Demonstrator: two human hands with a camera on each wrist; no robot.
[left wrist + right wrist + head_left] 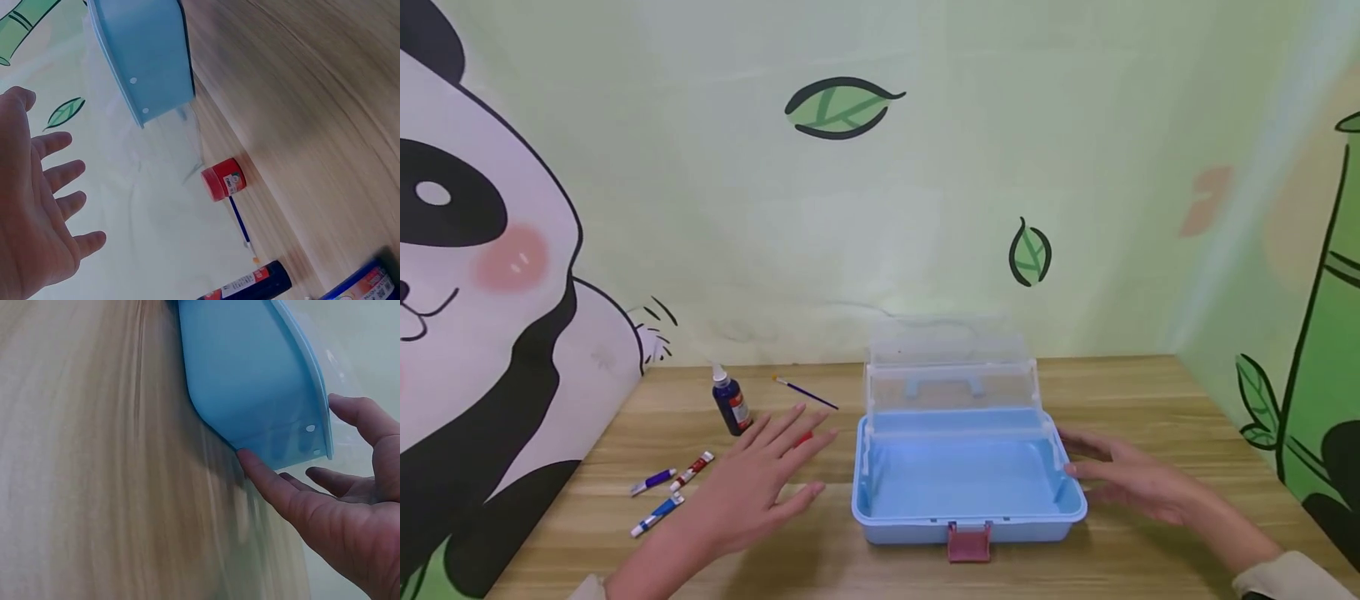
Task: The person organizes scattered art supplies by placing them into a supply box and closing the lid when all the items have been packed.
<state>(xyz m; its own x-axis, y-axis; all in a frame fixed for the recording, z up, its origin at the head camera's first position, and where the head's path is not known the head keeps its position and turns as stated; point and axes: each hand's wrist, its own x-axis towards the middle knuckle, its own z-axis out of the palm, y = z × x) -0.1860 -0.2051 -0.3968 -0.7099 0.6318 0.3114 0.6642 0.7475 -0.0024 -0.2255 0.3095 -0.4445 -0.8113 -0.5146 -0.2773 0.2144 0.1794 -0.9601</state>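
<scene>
A light blue plastic box [970, 479] stands on the wooden table with its clear lid [951, 392] raised at the back and its pink latch [968, 543] hanging down in front. My right hand [1138, 475] is at the box's right side, fingers extended. In the right wrist view its thumb [359, 415] is right at the rim and a fingertip is at the lower corner. Left of the box, my left hand [756, 479] hovers with spread fingers, holding nothing. It partly hides a red jar [224, 179], which shows whole in the left wrist view.
Behind my left hand stand a dark blue bottle [732, 404] with a white nozzle and a thin paintbrush [805, 392] lying flat. Further left lie a purple tube [653, 482], a red tube [692, 472] and a blue tube [657, 514]. A painted wall [940, 192] rises behind the table.
</scene>
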